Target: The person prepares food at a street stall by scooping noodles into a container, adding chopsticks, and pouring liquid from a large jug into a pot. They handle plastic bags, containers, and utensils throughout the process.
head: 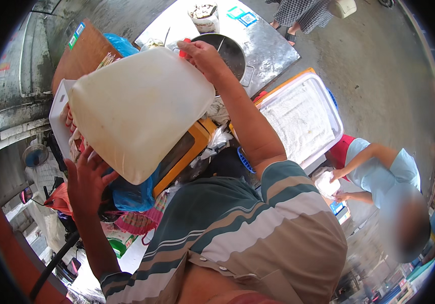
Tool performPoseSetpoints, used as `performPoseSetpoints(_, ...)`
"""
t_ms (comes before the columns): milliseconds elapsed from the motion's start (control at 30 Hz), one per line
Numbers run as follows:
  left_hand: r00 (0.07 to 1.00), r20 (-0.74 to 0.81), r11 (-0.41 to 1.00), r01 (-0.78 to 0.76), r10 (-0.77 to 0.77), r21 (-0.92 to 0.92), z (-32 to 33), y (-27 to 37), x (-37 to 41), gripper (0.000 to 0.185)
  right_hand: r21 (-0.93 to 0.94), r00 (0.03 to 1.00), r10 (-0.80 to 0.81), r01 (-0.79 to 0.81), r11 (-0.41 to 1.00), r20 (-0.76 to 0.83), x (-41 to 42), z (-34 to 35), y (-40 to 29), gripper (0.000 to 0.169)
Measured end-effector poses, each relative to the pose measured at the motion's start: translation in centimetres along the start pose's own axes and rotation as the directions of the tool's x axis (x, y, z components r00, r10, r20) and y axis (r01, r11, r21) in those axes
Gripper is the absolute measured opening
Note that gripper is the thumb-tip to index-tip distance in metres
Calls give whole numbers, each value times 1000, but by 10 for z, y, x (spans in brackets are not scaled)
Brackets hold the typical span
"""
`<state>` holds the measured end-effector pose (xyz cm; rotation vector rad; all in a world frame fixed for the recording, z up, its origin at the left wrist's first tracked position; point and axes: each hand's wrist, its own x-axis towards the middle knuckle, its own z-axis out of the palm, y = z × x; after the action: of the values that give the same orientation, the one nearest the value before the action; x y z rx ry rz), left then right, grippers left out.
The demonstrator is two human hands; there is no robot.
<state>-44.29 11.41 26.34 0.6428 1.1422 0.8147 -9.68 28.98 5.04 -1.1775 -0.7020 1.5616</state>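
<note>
A large translucent white plastic container or lid [141, 110] is tilted in front of me, over an orange-framed case [183, 152] and part of a white crate [62, 117]. My right hand [202, 57] is at its far right corner, beside a red thing [184, 47]; the exact grip is hard to tell. My left hand [88, 182] has its fingers spread near the container's lower left edge, and whether it touches is unclear. Behind my right hand stands a metal pot [236, 49] with dark contents. Blue plastic bags [132, 195] hang below the container.
A white tray [337, 125] holding a white, powdery-looking layer lies at the right. Next to it a person in light blue [377, 167] handles a white bag [326, 182]. A metal tabletop [274, 53] bears a tub [204, 22]. Another person's legs [295, 28] show beyond.
</note>
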Motion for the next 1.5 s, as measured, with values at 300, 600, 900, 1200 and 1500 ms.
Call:
performPoseSetpoints(300, 993, 116, 993, -40, 27, 111, 16, 27, 35, 84, 261, 996, 92, -89, 961, -1, -3, -25, -3, 31)
performPoseSetpoints(600, 985, 144, 955, -134, 99, 265, 52, 45, 80, 79, 453, 991, 124, -90, 887, -46, 26, -59, 14, 29)
performPoseSetpoints(900, 923, 204, 794, -386, 327, 469, 76, 34, 122, 72, 606, 986, -5, -97, 789, 165, 54, -85, 45, 41)
performPoseSetpoints(1200, 930, 205, 782, -366, 304, 504, 116, 42, 138, 81, 700, 963, -142, -62, 712, 230, 36, -77, 25, 48)
performPoseSetpoints(1500, 930, 179, 721, -363, 321, 590, 100, 34, 135, 83, 685, 960, -217, 38, 727, 177, 9, -62, 17, 50)
